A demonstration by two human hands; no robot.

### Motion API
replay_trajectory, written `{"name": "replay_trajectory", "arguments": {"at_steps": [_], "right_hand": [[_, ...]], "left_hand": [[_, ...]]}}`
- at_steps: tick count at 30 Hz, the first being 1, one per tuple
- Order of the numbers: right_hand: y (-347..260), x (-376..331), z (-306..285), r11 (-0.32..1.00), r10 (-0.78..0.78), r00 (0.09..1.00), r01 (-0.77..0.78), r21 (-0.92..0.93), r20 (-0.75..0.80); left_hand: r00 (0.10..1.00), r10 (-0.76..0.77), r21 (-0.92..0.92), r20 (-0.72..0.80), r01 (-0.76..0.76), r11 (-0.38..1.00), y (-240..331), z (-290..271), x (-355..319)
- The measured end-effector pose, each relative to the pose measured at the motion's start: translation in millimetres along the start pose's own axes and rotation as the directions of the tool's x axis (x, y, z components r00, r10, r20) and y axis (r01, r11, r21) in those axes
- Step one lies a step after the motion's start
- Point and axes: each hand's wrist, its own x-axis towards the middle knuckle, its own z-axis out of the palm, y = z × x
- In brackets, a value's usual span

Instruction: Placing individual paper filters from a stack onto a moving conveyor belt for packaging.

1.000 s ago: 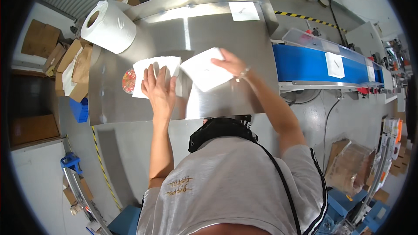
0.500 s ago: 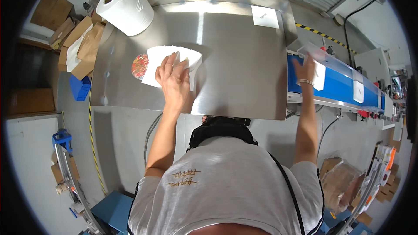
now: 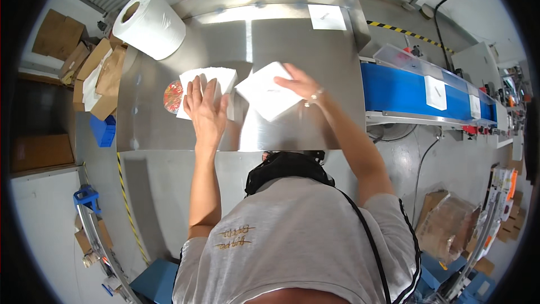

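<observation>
My left hand (image 3: pixel 205 107) lies with its fingers stretched out on a stack of white square sheets or packets (image 3: pixel 225 77) on the steel table. A round piece with a red and multicoloured pattern (image 3: pixel 172 97) shows at the stack's left side, partly covered by it. To the right of the stack, my right hand (image 3: pixel 302 84) grips a flat white square packet (image 3: pixel 269 94) by its right corner, thumb on top. Small dark print marks the packet's face. It is tilted above the table, and the fingers beneath it are hidden.
A large white paper roll (image 3: pixel 160 28) stands at the table's far left corner. Another white square (image 3: pixel 327 17) lies far right on the steel table (image 3: pixel 315 50). Right of the table runs a blue conveyor belt (image 3: pixel 388 87) with white packets (image 3: pixel 435 93) on it. Open cardboard boxes (image 3: pixel 104 76) sit left.
My right hand has come from the conveyor to the table, bringing a white square packet. My left hand has stayed on the stack, its fingers now more spread. The view has shifted slightly.
</observation>
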Motion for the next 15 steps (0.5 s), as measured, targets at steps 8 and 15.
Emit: {"name": "replay_trajectory", "arguments": {"at_steps": [8,15], "right_hand": [[68.0,-153.3,-235.9,-0.638,-0.231,0.971,-0.11,-0.762,0.053],[-17.8,-124.4,-189.6,0.19,-0.572,0.557,-0.623,-0.758,-0.602]], "left_hand": [[0.997,0.034,-0.098,-0.066,-0.04,0.994,-4.3,6.4,-0.5],[0.994,0.015,-0.082,-0.104,-0.024,0.996,-6.9,8.6,-5.3]]}}
